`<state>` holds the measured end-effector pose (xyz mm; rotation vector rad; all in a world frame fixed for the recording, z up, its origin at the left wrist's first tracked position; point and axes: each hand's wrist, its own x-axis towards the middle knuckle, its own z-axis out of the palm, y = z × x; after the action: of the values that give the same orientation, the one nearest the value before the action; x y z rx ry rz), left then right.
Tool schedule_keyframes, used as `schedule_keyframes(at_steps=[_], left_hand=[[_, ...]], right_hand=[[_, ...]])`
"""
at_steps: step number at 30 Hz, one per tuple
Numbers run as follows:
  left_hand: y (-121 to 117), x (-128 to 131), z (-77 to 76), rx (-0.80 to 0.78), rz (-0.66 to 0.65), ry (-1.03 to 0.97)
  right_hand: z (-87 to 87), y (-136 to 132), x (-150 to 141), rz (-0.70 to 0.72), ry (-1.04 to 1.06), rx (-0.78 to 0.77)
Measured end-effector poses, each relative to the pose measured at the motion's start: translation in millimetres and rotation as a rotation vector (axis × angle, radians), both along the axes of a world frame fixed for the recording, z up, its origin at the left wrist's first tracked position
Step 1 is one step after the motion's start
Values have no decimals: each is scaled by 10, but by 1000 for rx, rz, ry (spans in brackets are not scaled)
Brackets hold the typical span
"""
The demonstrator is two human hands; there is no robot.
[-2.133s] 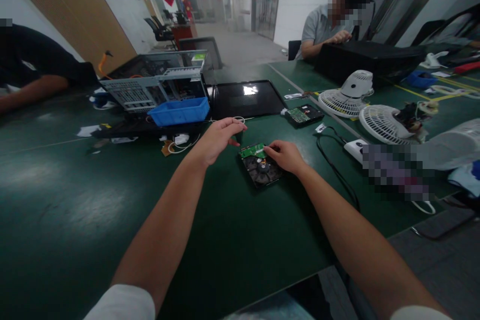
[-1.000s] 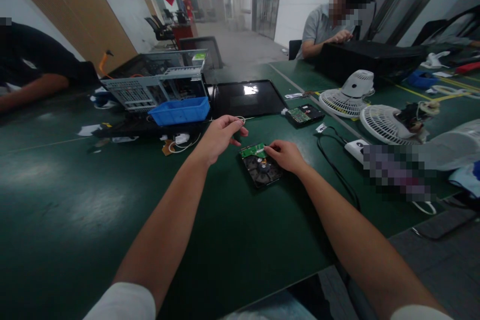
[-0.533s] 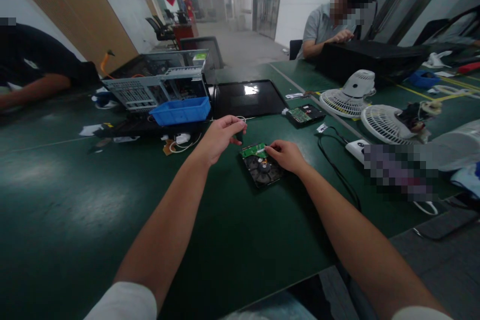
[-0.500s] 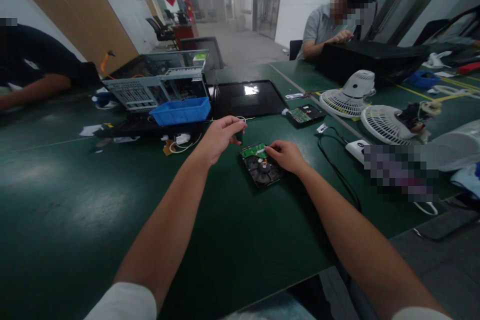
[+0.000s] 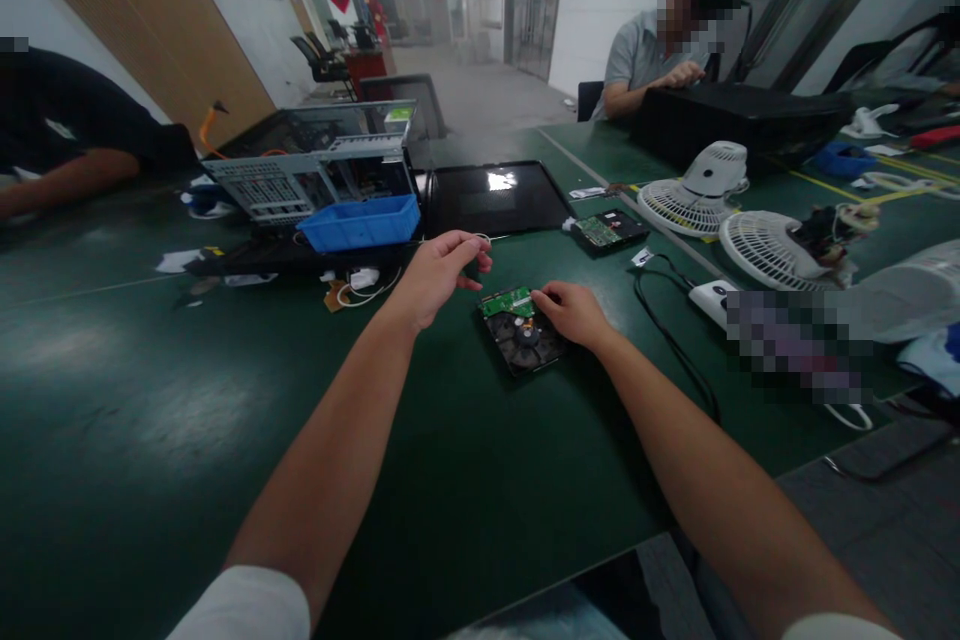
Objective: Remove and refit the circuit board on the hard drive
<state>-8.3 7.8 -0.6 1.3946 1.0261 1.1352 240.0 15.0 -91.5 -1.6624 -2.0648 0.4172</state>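
A hard drive (image 5: 523, 344) lies on the green table with its underside up, a green circuit board (image 5: 507, 303) along its far edge. My right hand (image 5: 571, 313) grips the drive's right side, thumb and forefinger pinched by the board. Just beyond the drive's far left corner, my left hand (image 5: 444, 278) is raised with thumb and fingers drawn together. A small dark thing (image 5: 472, 269) shows between those fingers; its kind is mostly hidden by them. A thin white cable loop shows behind the fingertips.
A blue bin (image 5: 361, 223) stands before an open computer case (image 5: 300, 182). Behind my hands lies a black panel (image 5: 491, 200). A second hard drive (image 5: 609, 231), white fan parts (image 5: 694, 190), and a black cable (image 5: 675, 345) are at right. Two people sit nearby.
My left fingers have shifted slightly around the small dark thing, which shows more or less between frames. My right hand and the hard drive stay almost in place.
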Motion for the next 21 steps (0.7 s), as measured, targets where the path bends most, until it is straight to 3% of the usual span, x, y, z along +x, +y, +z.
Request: schedule_keyframes(at_steps=[21], left_hand=[[7,-7,-20,-13,-34,-6]], right_hand=[[21,-8,-13,3,-36,5]])
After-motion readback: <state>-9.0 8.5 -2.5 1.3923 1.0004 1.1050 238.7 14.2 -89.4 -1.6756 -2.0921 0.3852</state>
